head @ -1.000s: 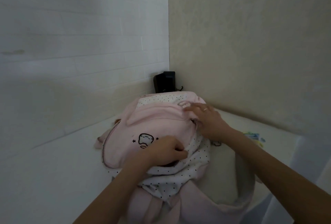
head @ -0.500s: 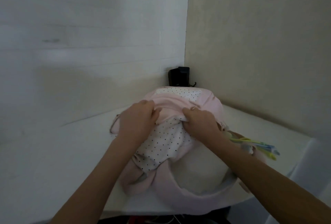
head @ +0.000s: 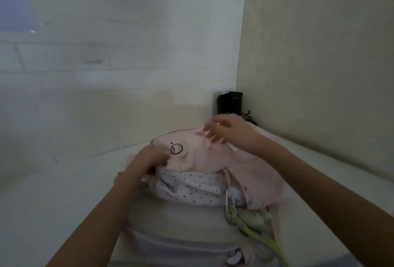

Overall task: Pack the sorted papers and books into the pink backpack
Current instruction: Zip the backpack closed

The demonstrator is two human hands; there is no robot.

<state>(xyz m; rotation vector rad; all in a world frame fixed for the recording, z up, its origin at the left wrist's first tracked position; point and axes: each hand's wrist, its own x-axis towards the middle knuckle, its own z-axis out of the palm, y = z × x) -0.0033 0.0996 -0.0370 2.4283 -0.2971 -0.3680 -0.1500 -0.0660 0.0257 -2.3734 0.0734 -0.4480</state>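
The pink backpack lies on the white table in the wall corner, its dotted lining exposed below the pink flap. The left hand grips the flap's edge; the right hand, blurred, hovers above with fingers spread. No papers or books are visible, so packing appears finished or hidden, with closing left.

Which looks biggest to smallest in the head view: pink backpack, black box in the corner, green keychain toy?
1. pink backpack, by far the largest.
2 and 3. black box and green keychain toy look alike in size; the toy is nearer the camera, so I won't rank them.
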